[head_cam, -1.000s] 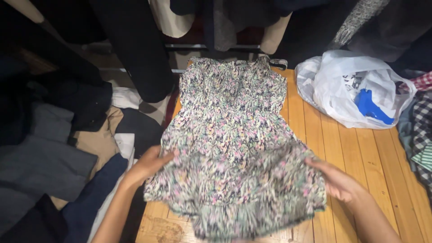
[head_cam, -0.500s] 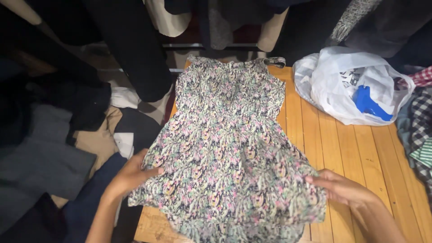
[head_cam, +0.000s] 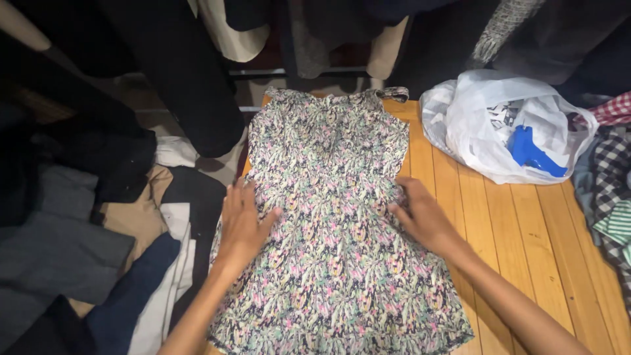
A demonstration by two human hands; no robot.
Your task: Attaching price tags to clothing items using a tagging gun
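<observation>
Here, I see the floral dress (head_cam: 335,223) lying flat on the wooden floor (head_cam: 526,236), and I take the dress as my landmark. Left of the dress a heap of dark and pale clothes (head_cam: 98,223) crowds right up to its edge, touching it, so there is hardly any free room on that side. Right of the dress bare boards run open as far as a white plastic bag (head_cam: 506,125), which sits beyond the dress's upper right corner, and some checked fabric (head_cam: 608,171) past the bag. Above the dress's neckline hang dark garments (head_cam: 177,66), close over its top.

My left hand (head_cam: 242,223) lies palm down on the dress's left edge at the waist, fingers spread and pointing away from me, gripping nothing. My right hand (head_cam: 424,217) rests flat at the waist on the right side, fingers angled inward, also open and holding nothing. Both forearms reach in from the near edge.

The dress's long axis runs away from me, neckline far, hem near and flaring wide.
</observation>
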